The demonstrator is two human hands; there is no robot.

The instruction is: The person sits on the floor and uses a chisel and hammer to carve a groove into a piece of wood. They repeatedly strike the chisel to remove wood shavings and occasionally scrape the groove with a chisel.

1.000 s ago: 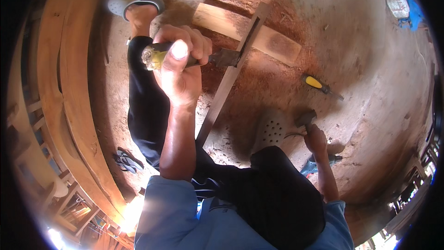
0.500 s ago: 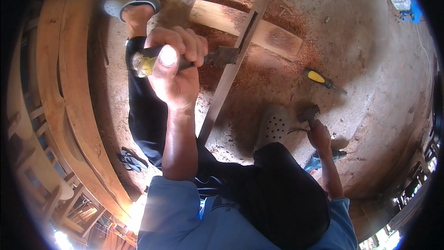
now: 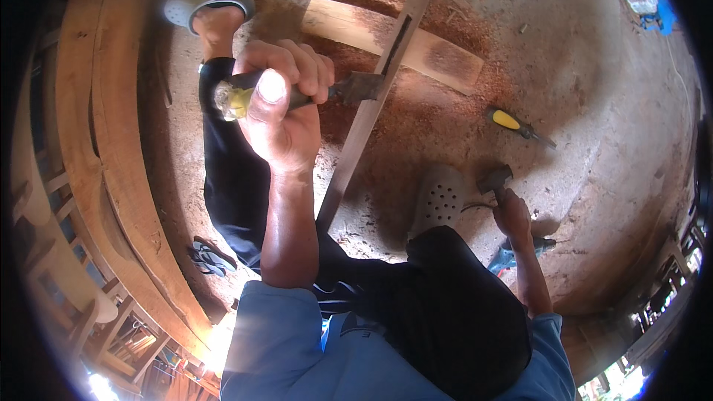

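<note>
My left hand (image 3: 286, 108) is wrapped round the handle of a wide chisel (image 3: 359, 89), thumb on top. The chisel's blade meets the edge of a narrow wooden bar (image 3: 355, 150), close to the end of a dark slot cut along it. The handle's butt is yellow and worn. Under the bar's far part lies a pale plank (image 3: 438, 59), crossing it. Lower at the right, my right hand (image 3: 512, 217) is closed on the handle of a hammer (image 3: 495, 180), held apart from the chisel. Its handle is mostly hidden by my fingers.
A yellow-and-black screwdriver-like tool (image 3: 512, 122) lies on the floor to the right. Beyond my right wrist is a blue power tool (image 3: 505, 258). Reddish wood shavings surround the plank. Thick timber (image 3: 119, 126) runs along the left, with flip-flops (image 3: 212, 257) beside it.
Both hands keep their grips, the chisel staying against the slotted bar and the hammer low at the right. Only a slight shift of the whole view shows.
</note>
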